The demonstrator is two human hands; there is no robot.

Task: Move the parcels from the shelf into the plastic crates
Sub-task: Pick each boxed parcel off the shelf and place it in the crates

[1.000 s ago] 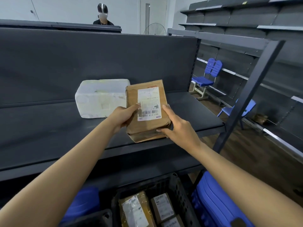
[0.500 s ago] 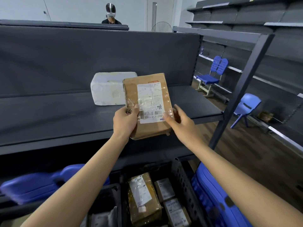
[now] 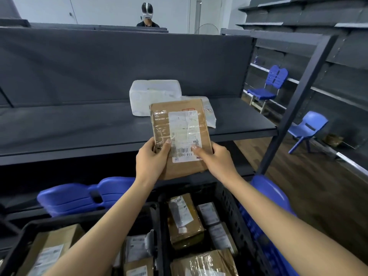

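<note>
Left hand (image 3: 152, 161) and right hand (image 3: 218, 159) hold 1 brown parcel (image 3: 179, 126); 2 crates (image 3: 236, 218) below.

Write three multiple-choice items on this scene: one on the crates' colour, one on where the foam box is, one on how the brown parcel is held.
1. What colour are the crates?
A. Black
B. Blue
C. White

2. Where is the foam box?
A. In a crate
B. On the shelf
C. Under the shelf

3. What is the state of the brown parcel?
A. Lying flat on the shelf
B. Resting in a crate
C. Held by the left hand and right hand

Answers:
1 A: both crates have black walls.
2 B: the foam box sits on the shelf's top surface.
3 C: each hand pinches the parcel's lower end, and it is in front of the shelf's edge, above the crates.
</note>
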